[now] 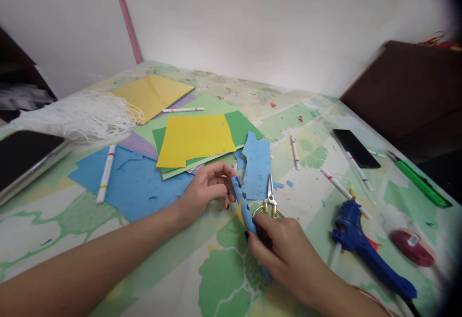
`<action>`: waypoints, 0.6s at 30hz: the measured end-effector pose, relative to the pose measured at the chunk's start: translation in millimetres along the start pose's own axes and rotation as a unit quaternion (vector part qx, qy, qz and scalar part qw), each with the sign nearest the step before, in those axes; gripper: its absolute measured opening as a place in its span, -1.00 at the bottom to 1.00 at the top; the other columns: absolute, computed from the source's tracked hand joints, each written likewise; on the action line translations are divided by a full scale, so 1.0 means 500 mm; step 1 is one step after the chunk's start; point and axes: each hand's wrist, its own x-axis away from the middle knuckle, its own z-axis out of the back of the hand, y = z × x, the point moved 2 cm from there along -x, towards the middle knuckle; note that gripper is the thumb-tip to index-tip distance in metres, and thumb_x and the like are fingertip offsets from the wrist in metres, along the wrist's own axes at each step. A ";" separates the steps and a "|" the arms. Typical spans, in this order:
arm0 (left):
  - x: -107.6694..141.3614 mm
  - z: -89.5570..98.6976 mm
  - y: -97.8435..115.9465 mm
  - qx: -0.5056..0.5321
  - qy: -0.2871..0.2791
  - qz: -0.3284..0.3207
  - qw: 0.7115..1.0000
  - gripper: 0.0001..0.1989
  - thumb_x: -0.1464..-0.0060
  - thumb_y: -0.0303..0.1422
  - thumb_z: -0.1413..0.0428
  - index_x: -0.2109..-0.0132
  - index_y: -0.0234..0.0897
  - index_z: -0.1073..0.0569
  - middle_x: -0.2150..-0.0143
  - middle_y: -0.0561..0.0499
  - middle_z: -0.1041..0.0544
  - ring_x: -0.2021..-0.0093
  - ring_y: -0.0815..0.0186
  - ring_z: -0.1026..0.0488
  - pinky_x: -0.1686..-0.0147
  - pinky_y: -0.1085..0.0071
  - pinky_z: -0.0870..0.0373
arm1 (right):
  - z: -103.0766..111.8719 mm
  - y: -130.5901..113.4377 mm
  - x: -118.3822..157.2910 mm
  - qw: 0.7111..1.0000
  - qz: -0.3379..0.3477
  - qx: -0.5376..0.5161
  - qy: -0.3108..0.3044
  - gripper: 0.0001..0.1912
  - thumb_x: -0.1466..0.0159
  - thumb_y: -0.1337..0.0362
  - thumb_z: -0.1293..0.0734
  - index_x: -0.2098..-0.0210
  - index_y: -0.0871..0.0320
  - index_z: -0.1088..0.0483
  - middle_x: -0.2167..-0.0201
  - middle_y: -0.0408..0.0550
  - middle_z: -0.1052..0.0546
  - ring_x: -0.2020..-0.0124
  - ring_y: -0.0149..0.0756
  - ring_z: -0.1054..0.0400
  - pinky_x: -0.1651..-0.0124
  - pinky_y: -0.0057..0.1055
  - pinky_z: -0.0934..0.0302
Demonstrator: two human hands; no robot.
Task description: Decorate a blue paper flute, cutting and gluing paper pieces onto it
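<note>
A narrow blue paper or foam cutout [246, 214] with a yellow patch and dark spots is held up edge-on between my hands. My right hand [279, 247] pinches its lower part between thumb and fingers. At its upper end is my left hand [211, 189], fingers curled and the fingertips against the edge; the exact grip is partly hidden. Gold-handled scissors [270, 196] lie just beyond my right hand, blades pointing away. Under the blades is a cut blue sheet [258, 168], with small blue scraps around it.
Yellow [197, 136], green [243, 127] and blue sheets [140, 187] overlap behind and left of my hands. White string [86, 115] and a tablet-like device [29, 158] are left. Rightward lie markers [295, 152], a phone [355, 148], a green cutter [420, 182] and a blue glue gun [371, 254].
</note>
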 end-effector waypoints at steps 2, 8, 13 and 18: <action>0.000 0.001 0.000 -0.004 0.010 0.003 1.000 -0.79 0.23 -0.56 -0.04 0.32 -0.34 -0.31 0.53 0.05 -0.44 0.55 0.40 -0.38 0.66 0.55 -0.32 | 0.003 0.000 0.000 1.000 -0.004 -0.023 -0.010 -0.78 -0.23 0.32 -0.14 0.54 0.14 -0.05 0.67 -0.27 -0.15 0.63 -0.49 0.04 0.54 -0.49 0.19; 0.003 -0.004 0.003 -0.018 0.017 0.001 1.000 -0.83 0.12 -0.48 -0.12 0.31 -0.34 -0.31 0.51 0.05 -0.44 0.57 0.43 -0.37 0.65 0.56 -0.33 | 0.006 0.001 -0.002 0.998 0.004 -0.062 -0.020 -0.76 -0.22 0.35 -0.15 0.56 0.14 -0.02 0.67 -0.29 -0.12 0.63 -0.51 0.02 0.55 -0.51 0.19; 0.003 -0.005 0.004 -0.030 0.024 0.002 0.999 -0.83 0.10 -0.45 -0.15 0.32 -0.35 -0.31 0.53 0.05 -0.44 0.59 0.45 -0.36 0.66 0.57 -0.33 | 0.004 0.002 -0.003 0.998 0.003 -0.057 -0.025 -0.76 -0.21 0.35 -0.15 0.56 0.14 -0.03 0.68 -0.29 -0.12 0.64 -0.51 0.02 0.55 -0.50 0.20; 0.002 -0.004 0.004 -0.034 0.023 0.005 0.999 -0.83 0.09 -0.44 -0.16 0.32 -0.35 -0.31 0.54 0.06 -0.43 0.59 0.45 -0.36 0.65 0.56 -0.33 | 0.004 0.001 -0.002 0.998 0.009 -0.058 -0.022 -0.77 -0.21 0.36 -0.16 0.56 0.15 -0.04 0.68 -0.29 -0.12 0.64 -0.52 0.02 0.55 -0.51 0.19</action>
